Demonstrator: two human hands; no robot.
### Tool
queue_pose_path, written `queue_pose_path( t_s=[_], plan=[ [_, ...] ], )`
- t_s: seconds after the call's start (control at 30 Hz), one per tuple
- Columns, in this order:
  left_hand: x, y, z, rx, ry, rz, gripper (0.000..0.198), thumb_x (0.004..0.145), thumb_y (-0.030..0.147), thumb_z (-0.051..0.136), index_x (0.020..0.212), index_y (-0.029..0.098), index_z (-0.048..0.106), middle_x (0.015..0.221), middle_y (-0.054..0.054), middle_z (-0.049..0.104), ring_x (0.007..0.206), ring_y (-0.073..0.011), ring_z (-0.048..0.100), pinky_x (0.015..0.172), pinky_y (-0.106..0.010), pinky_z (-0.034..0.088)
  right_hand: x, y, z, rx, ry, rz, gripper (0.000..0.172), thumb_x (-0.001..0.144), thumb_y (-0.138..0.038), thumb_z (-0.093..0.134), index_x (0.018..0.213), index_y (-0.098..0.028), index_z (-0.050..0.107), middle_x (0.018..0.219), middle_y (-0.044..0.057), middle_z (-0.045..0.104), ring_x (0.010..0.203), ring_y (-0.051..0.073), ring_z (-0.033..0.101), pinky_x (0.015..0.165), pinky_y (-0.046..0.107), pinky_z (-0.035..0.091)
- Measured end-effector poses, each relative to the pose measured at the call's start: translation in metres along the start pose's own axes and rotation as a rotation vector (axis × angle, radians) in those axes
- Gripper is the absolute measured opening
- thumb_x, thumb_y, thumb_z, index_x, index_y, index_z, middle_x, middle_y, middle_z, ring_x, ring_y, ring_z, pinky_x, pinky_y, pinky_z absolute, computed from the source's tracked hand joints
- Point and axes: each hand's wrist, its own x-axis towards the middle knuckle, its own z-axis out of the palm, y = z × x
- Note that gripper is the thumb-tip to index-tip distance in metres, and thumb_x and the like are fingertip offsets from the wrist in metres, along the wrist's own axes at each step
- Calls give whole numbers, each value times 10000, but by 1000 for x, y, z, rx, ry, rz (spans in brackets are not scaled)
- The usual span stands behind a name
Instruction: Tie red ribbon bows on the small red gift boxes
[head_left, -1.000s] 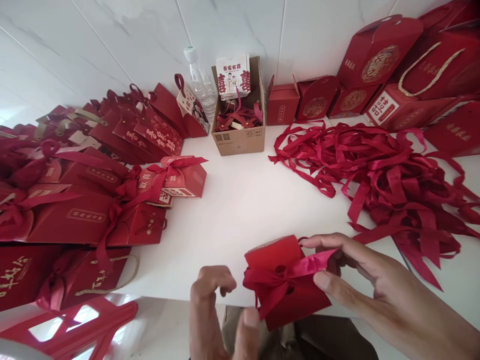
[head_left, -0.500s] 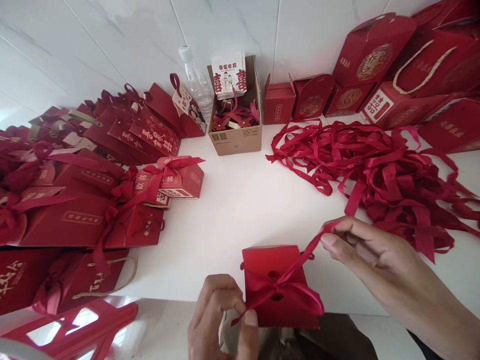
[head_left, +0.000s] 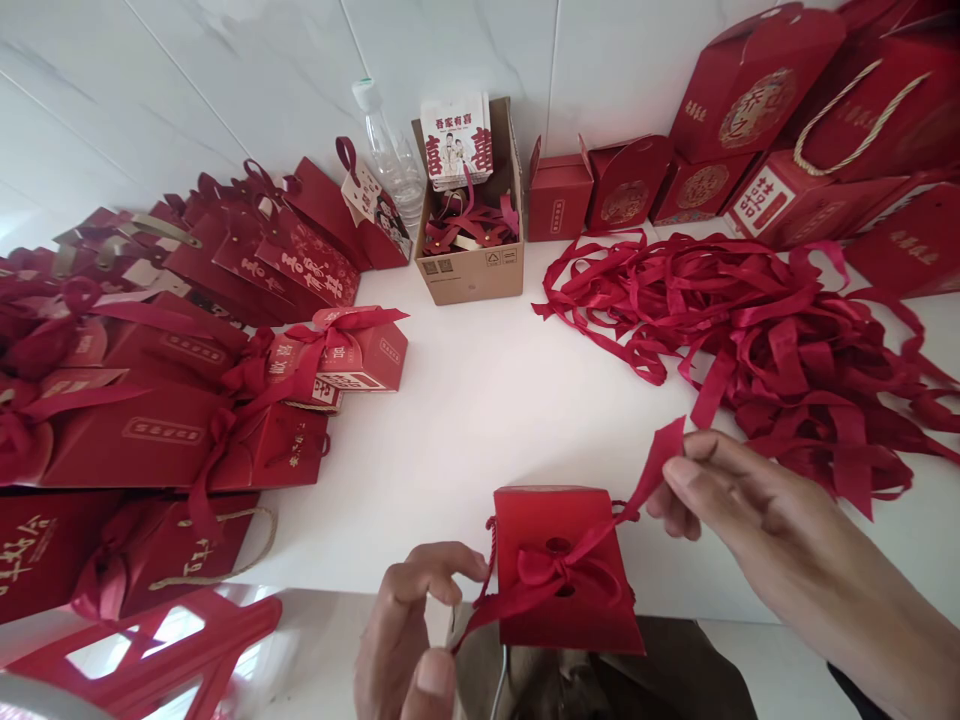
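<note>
A small red gift box (head_left: pixel 555 625) with twisted cord at its sides stands at the table's near edge. A ribbon bow (head_left: pixel 541 568) lies across its face, over two round holes. My right hand (head_left: pixel 720 490) pinches one ribbon tail (head_left: pixel 651 470) between thumb and fingers, up and right of the box. My left hand (head_left: pixel 409 630) is at the box's left side, thumb and index finger apart. The other ribbon tail (head_left: pixel 487 608) reaches toward the left thumb, and its tip partly disappears beside it.
Loose red ribbons (head_left: pixel 750 320) lie heaped at the right. A cardboard box (head_left: pixel 472 287) with cards and ribbon pieces stands at the back, beside a plastic bottle (head_left: pixel 394 150). Red boxes (head_left: pixel 165 430) crowd the left; more boxes (head_left: pixel 562 195) line the wall. A red stool (head_left: pixel 202 640) stands below.
The left fingers have spread apart from their pinch and moved slightly left. My right hand has shifted slightly right with its ribbon tail, and the bow's loop looks smaller.
</note>
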Motion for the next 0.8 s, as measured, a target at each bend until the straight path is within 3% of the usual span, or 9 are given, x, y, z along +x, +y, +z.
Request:
queue_pose_path(
  t_s=[0.13,0.2,0.27,0.4,0.63,0.8],
  plan=[
    [8,3,1,242,-26,-8,129,1021,301,526,979,268,644,970,-28,632,973,-221,586,805,-314,429,-15,2,2,-191,-172,-148,308,978,-594,609,970,-290,663,818,-8,718,734,177,708,547,198,564],
    [11,6,6,326,-111,38,74,977,268,584,992,266,657,995,-27,612,942,-209,584,791,-313,432,-19,-3,8,-244,-195,-229,242,968,-534,645,1028,-301,671,892,-9,747,764,169,721,607,197,585],
    [12,7,11,372,-181,64,61,957,243,608,931,256,661,979,-20,592,884,-188,576,751,-303,433,-21,-10,15,-249,-189,-271,192,986,-486,626,972,-301,676,867,-16,742,711,152,701,565,186,556],
    [14,8,14,363,-203,47,155,987,203,573,841,243,607,928,-1,581,837,-163,566,738,-288,425,-22,-23,24,-170,-151,-236,308,1053,-475,488,870,-287,648,751,-24,705,575,142,617,431,206,436],
    [11,3,13,214,-168,-5,161,1045,228,504,898,250,566,916,-3,599,841,-163,565,730,-272,431,-25,-20,21,-157,-169,-149,308,1038,-542,505,883,-298,611,723,-63,675,563,140,589,504,228,444],
    [8,-4,13,207,-135,-47,219,1072,355,497,892,244,557,963,-33,625,865,-183,560,747,-285,452,-24,-16,20,-169,-168,-123,326,1031,-571,503,899,-295,617,739,-51,690,587,154,610,508,236,455]
  ],
)
